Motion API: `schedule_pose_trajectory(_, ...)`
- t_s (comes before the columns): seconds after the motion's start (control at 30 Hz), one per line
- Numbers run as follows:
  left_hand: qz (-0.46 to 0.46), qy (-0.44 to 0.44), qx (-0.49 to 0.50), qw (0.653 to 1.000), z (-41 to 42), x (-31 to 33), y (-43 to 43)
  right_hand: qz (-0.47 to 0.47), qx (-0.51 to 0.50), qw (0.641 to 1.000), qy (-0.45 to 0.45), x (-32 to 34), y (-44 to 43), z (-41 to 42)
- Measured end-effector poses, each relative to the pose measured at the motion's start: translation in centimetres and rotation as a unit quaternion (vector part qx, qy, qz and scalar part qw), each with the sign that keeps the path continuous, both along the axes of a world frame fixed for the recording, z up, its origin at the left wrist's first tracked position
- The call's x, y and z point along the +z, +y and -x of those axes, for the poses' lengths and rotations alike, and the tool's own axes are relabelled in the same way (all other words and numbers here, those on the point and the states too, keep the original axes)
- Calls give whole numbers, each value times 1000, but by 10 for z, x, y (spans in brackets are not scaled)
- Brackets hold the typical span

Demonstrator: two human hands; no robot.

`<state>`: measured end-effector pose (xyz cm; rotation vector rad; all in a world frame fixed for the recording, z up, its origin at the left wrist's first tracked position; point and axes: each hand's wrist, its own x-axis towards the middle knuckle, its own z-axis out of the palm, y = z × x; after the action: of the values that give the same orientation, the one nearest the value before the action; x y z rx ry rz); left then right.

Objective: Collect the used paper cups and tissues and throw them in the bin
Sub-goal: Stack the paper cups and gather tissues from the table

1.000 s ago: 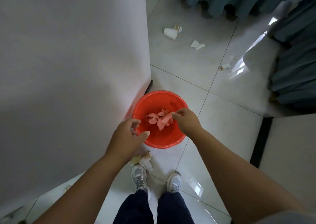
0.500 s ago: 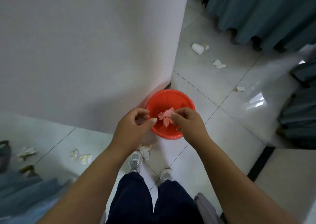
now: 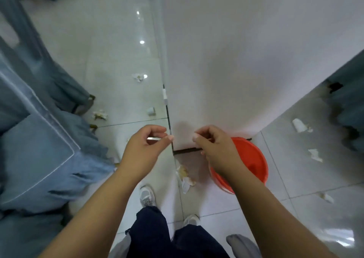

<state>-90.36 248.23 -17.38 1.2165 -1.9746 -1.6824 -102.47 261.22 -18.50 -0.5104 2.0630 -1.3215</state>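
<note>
The red bin (image 3: 254,159) stands on the tiled floor at the foot of a white wall, partly hidden behind my right forearm. My right hand (image 3: 214,147) hovers left of the bin, fingers loosely curled and holding nothing. My left hand (image 3: 145,147) is level with it, further left, also loosely curled around nothing. A crumpled stained tissue (image 3: 184,177) lies between my feet and the bin. One paper cup (image 3: 150,111) lies beyond my left hand, another paper cup (image 3: 299,125) to the right of the bin.
More tissues lie on the floor: tissue (image 3: 100,114), tissue (image 3: 138,77), tissue (image 3: 315,155) and tissue (image 3: 326,196). Blue-grey covered furniture (image 3: 39,139) fills the left side. The white wall (image 3: 236,60) juts out ahead, and dark curtains (image 3: 350,119) hang at the far right.
The view has swung left, so the bin now sits at the right. My right hand has let go of the tissue over the bin, and both hands have moved off it.
</note>
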Motion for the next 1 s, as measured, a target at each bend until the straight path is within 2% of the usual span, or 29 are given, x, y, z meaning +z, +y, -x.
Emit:
schedule_pose_trajectory(0.17, 15, 33, 102, 994, -59, 25, -53, 27, 95, 995, 35, 22, -83, -36)
schedule_pose_trajectory(0.37, 47, 65, 166, 983, -126, 46, -128, 69, 158, 984, 50, 48, -181, -90)
schedule_pose_trajectory(0.67, 100, 110, 269, 952, -213, 70, -219, 129, 283, 946, 94, 91, -302, -165)
schedule_pose_trajectory(1.0, 139, 108, 402, 899, -276, 87, -293, 172, 399, 900, 43, 117, -423, -222)
